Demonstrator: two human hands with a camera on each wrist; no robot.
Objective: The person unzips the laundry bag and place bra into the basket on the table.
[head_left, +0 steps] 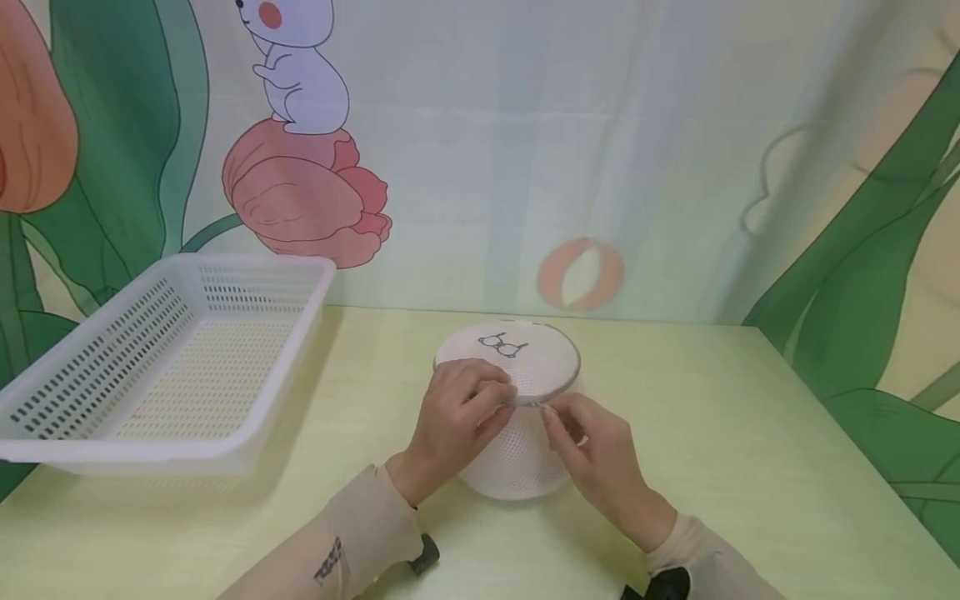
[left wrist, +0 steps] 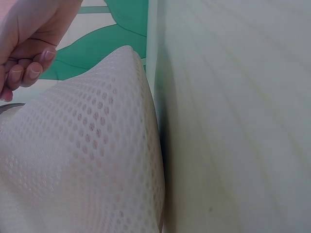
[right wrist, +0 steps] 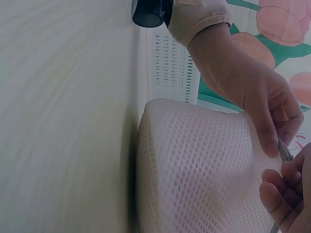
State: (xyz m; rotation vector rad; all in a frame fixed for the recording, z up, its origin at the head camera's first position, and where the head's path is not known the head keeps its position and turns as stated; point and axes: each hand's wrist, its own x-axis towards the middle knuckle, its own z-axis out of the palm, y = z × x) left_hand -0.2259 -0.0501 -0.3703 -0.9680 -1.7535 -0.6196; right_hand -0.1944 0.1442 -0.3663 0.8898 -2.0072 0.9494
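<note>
A white mesh laundry bag point(head_left: 513, 467), drum-shaped, stands upright on the table with a grey zipper point(head_left: 574, 380) round its top edge. Its round lid point(head_left: 546, 354) carries a dark bra drawing. My left hand point(head_left: 453, 421) pinches the front of the zippered edge, fingers above and thumb below; the right wrist view shows that left hand point(right wrist: 248, 85) on the grey band. Just to the right, my right hand point(head_left: 603, 454) pinches the zipper pull at the front; the pull itself is mostly hidden by the fingertips. Honeycomb mesh point(left wrist: 92, 145) fills much of the left wrist view.
A white perforated plastic basket point(head_left: 288, 375) sits on the left of the pale yellow-green table point(head_left: 735, 467). Behind the table hangs a printed backdrop point(head_left: 465, 167) with flowers and a rabbit. Dark straps or devices show at both wrists.
</note>
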